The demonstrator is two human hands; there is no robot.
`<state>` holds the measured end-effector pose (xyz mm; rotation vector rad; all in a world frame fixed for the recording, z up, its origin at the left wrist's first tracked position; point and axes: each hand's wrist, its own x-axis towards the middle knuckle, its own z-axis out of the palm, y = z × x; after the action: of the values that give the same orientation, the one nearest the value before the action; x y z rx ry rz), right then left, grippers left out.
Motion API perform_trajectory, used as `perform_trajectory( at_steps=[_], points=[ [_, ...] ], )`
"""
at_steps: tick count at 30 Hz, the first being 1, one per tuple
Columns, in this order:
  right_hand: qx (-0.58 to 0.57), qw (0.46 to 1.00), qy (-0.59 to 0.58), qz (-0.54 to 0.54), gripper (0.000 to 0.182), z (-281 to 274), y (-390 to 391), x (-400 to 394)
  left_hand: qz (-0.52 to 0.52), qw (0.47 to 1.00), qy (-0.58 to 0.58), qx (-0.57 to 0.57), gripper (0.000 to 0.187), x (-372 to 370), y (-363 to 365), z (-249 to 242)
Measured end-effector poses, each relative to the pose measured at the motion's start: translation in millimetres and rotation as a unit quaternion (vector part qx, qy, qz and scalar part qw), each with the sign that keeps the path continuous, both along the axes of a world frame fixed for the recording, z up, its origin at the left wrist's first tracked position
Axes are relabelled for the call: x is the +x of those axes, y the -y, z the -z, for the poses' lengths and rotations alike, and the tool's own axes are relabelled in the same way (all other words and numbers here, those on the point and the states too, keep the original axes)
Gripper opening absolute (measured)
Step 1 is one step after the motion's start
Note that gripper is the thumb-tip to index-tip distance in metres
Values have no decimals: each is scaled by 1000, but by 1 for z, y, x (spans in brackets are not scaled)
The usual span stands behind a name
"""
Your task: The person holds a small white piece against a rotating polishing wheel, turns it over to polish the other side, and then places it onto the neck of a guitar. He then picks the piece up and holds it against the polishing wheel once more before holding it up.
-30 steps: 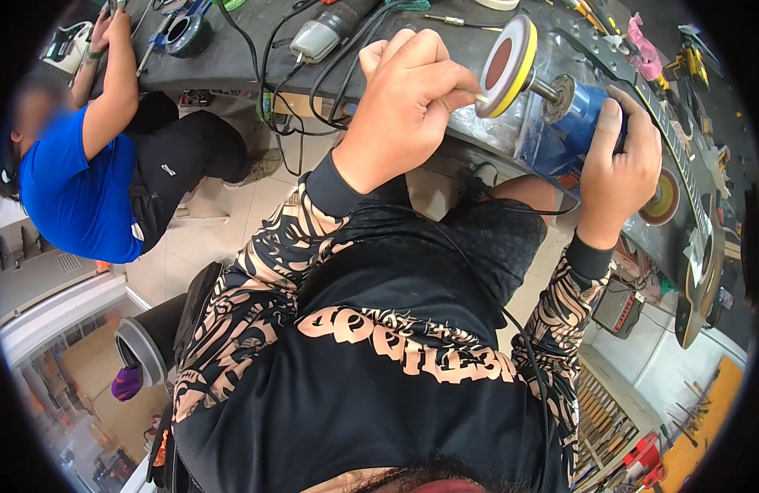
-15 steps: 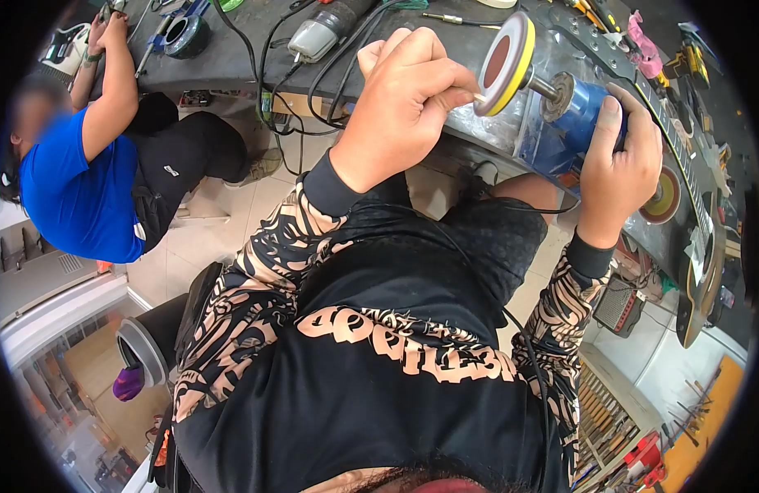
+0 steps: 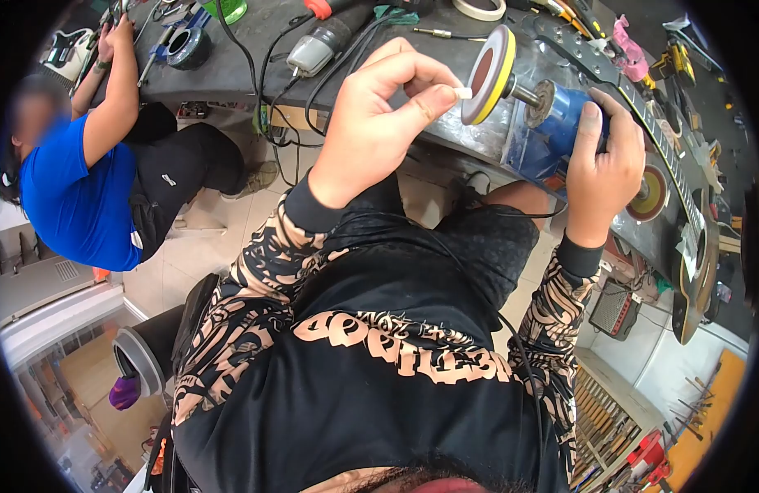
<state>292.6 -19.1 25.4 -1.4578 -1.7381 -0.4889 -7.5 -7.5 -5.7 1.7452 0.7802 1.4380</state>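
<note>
Between the thumb and forefinger of my left hand is a small white strip, its end right at the sanding disc. This disc, with a yellow edge and a brown-red centre, sits on the shaft of a blue bench motor. My right hand wraps over the far end of the motor housing, thumb on its near side. A second disc shows beyond the right wrist, at the motor's other end.
A grey power tool and black cables lie on the dark bench. A roll of tape is at the back. Along the right lies a guitar. A person in a blue shirt works at the left. A grey tube is lower left.
My left hand has shifted slightly left and turned, so more of the white strip shows. My right hand stays on the motor. The whole view has shifted slightly.
</note>
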Motion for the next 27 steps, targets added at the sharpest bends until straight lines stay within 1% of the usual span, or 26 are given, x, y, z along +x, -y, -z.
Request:
perform_trajectory(
  at_steps=[1,3,5,7,9,11,16,19,22,25,27],
  points=[
    [5,1000,2,1,21,-2,1,0,1,1000,2,5,10,-3,3,-3],
    [38,999,-1,-32,21,-5,5,0,20,998,15,-63,12,-4,17,-16],
    [47,994,-57,-81,22,-9,21,-16,25,997,6,-70,13,-7,30,-31],
    [10,981,-94,-167,24,-15,40,-35,56,987,19,-148,14,-7,43,-44],
    [-46,967,-93,-231,27,-23,55,-56,67,986,21,-148,14,-6,50,-49],
    [-68,952,-122,-274,30,-20,62,-66,92,986,10,-139,14,-5,54,-51],
    [-76,935,-172,-301,29,-18,72,-72,114,982,13,-150,15,-5,63,-53],
    [-81,937,-168,-297,27,-18,74,-70,120,980,-2,-159,16,-3,65,-53],
    [-60,940,-145,-303,27,-15,74,-66,143,971,15,-190,16,2,65,-51],
    [-52,941,-147,-300,28,-11,74,-65,169,961,20,-219,18,1,64,-53],
    [-43,942,-152,-296,28,-7,73,-65,187,951,54,-241,19,1,63,-51]
  ],
)
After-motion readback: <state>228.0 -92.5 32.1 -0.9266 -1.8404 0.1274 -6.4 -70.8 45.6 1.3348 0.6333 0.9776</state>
